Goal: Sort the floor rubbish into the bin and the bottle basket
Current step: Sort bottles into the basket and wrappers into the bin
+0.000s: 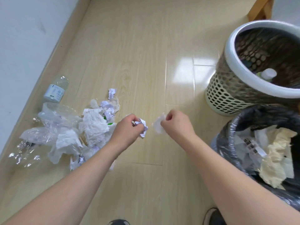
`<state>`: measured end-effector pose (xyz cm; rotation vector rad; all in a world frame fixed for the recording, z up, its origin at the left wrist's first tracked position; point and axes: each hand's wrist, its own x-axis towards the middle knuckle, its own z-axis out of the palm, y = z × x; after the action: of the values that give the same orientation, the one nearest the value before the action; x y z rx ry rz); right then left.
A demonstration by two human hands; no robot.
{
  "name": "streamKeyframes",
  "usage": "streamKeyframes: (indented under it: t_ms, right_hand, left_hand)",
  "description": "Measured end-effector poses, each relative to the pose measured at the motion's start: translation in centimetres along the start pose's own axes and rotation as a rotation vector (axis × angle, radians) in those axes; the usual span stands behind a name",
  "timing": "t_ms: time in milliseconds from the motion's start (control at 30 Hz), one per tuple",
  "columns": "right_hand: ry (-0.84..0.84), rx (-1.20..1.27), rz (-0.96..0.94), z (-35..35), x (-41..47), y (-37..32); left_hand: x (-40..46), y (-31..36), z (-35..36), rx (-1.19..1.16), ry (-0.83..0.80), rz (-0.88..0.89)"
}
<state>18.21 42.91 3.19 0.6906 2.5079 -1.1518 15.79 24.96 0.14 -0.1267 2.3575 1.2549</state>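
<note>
My left hand grips a crumpled white-and-purple paper ball above the floor. My right hand pinches a white tissue scrap just to its right. A heap of rubbish lies on the left: crumpled tissues, clear plastic wrap and a clear plastic bottle with a white label near the wall. The perforated bottle basket with a white rim stands at the right. In front of it is the bin lined with a black bag, holding crumpled paper.
A white wall and beige skirting board run along the left. A wooden furniture leg stands at the top right. My shoes show at the bottom edge. Pale wooden floor stretches between the heap and the containers.
</note>
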Motion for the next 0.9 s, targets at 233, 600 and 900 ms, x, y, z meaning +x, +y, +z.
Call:
streamKeyframes:
  t_ms: [233, 600, 900]
  right_hand:
    - [0.383, 0.162, -0.06, -19.0, -2.8, 0.6]
    - [-0.023, -0.289, 0.378, -23.9, -3.9, 11.0]
    - [0.3, -0.155, -0.123, -20.3, -3.7, 2.8]
  left_hand:
    - [-3.9, 17.0, 4.8, -0.17, -0.14, 0.314]
    - [-4.7, 21.5, 17.5, 0.45, -0.291, 0.499]
    - [1.2, 10.9, 5.4, 0.222, 0.036, 0.188]
